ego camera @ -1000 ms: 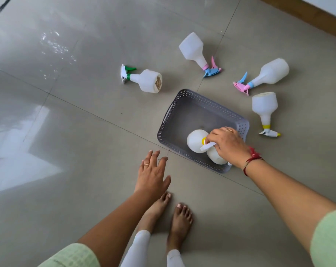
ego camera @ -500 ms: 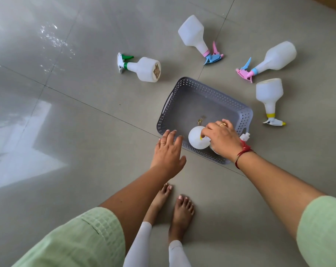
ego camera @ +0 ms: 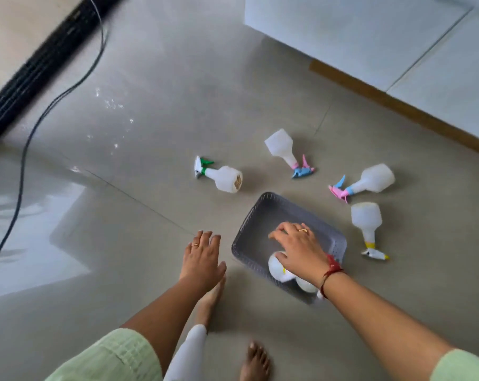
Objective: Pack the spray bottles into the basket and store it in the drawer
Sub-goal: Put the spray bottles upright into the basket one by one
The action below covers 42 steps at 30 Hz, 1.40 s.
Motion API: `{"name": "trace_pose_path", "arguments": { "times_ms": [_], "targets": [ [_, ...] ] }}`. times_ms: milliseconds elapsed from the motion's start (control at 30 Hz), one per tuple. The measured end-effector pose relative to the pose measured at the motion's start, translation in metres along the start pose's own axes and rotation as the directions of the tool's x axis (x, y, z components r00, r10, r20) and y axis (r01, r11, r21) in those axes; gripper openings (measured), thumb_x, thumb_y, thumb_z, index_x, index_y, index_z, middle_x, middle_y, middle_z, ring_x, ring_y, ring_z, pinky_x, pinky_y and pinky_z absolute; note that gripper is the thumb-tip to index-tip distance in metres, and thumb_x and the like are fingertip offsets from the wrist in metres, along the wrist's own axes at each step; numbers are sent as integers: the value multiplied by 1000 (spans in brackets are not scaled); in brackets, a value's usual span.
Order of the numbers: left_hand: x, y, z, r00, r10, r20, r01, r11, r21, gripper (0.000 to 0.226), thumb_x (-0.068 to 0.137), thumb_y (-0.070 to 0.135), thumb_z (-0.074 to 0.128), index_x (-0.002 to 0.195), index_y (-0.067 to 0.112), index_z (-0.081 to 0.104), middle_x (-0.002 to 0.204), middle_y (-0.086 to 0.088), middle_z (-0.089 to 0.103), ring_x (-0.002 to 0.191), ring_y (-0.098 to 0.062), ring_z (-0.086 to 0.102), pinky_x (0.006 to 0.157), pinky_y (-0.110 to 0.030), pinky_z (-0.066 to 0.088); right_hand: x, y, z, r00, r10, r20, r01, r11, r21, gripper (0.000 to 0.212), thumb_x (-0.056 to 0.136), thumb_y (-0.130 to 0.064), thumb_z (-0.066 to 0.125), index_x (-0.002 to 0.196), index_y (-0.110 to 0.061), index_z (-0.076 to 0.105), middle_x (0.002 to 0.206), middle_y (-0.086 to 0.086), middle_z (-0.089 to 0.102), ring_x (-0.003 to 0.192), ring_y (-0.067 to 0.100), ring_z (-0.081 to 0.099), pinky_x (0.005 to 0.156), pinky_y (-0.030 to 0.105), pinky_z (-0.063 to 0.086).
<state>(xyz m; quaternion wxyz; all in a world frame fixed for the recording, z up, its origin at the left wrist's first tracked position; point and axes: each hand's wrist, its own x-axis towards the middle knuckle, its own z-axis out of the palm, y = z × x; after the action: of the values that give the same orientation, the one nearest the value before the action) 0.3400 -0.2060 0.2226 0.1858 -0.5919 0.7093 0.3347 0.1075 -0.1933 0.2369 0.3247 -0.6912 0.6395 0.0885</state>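
Observation:
A grey perforated basket (ego camera: 256,215) sits on the floor with two white spray bottles (ego camera: 277,268) lying in its near end. My right hand (ego camera: 298,248) hovers over them with fingers spread, holding nothing. My left hand (ego camera: 204,255) is open, flat above the floor left of the basket. Several white bottles lie on the floor around the basket: a green-trigger one (ego camera: 223,177), a blue-and-pink-trigger one (ego camera: 283,149), a pink-trigger one (ego camera: 370,180) and a yellow-collared one (ego camera: 367,224).
A white cabinet (ego camera: 370,37) with a wooden plinth (ego camera: 397,105) stands at the back right. A black cable (ego camera: 27,149) and a dark ribbed strip (ego camera: 40,64) run along the left. My bare feet (ego camera: 256,361) stand just below the basket.
My right hand has let go of the bottle in the basket and opened above it. My left hand moved away from the basket's rim. The camera tilted up, showing the cabinet.

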Motion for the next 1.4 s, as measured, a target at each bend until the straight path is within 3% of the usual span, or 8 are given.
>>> {"name": "trace_pose_path", "arguments": {
  "times_ms": [433,700,833,967,1033,1133,1233,1400],
  "targets": [
    [168,-46,-57,994,-104,-16,102,989,-111,73,95,31,56,155,11,18,162,-13,19,152,-32,17,123,-46,23,205,-33,-10,997,69,27,-71,994,78,55,85,-34,67,135,-19,49,132,9,49,124,33,46,101,41,39],
    [237,-61,-20,969,-248,-1,231,903,-362,73,93,30,60,152,6,23,154,-15,28,142,-35,29,117,-43,31,298,-19,34,984,157,80,-163,984,71,107,69,-53,79,153,-23,19,156,16,24,139,40,30,112,47,32],
    [265,-72,16,973,-233,9,219,902,-373,74,92,29,61,152,8,24,154,-15,27,142,-34,30,117,-43,31,335,-12,76,966,200,164,-230,955,189,114,65,-51,82,153,-24,14,145,17,34,128,43,46,103,45,42],
    [278,-79,24,976,-216,10,201,891,-406,71,94,25,59,153,8,24,156,-16,27,144,-36,29,119,-43,27,342,-9,92,974,208,88,-225,921,319,106,63,-48,81,149,-26,23,136,15,43,120,40,53,94,41,45],
    [272,-77,17,962,-274,4,234,815,-529,63,98,24,53,153,8,27,157,-16,28,145,-34,30,119,-43,25,329,-9,88,979,197,62,-205,904,374,105,63,-45,82,149,-26,25,136,15,44,121,40,52,95,40,45],
    [253,-60,-8,908,-413,65,281,488,-827,58,103,43,43,150,10,35,154,-14,37,141,-32,38,118,-46,32,290,-12,65,983,183,12,-165,858,486,107,62,-42,86,150,-24,27,141,15,44,126,36,49,100,39,42],
    [229,-35,-39,909,-392,139,250,247,-936,60,100,49,48,145,11,41,144,-11,50,131,-30,49,113,-50,40,241,-13,35,995,102,19,-94,815,571,107,62,-40,88,149,-24,27,144,12,42,127,30,47,102,37,39],
    [185,23,-69,964,-259,60,104,157,-982,36,97,25,62,128,10,51,114,-4,63,104,-21,61,86,-28,54,172,-2,-8,988,154,25,-133,747,651,104,63,-23,89,147,-24,29,145,7,38,124,19,43,99,29,38]
  ]
}}
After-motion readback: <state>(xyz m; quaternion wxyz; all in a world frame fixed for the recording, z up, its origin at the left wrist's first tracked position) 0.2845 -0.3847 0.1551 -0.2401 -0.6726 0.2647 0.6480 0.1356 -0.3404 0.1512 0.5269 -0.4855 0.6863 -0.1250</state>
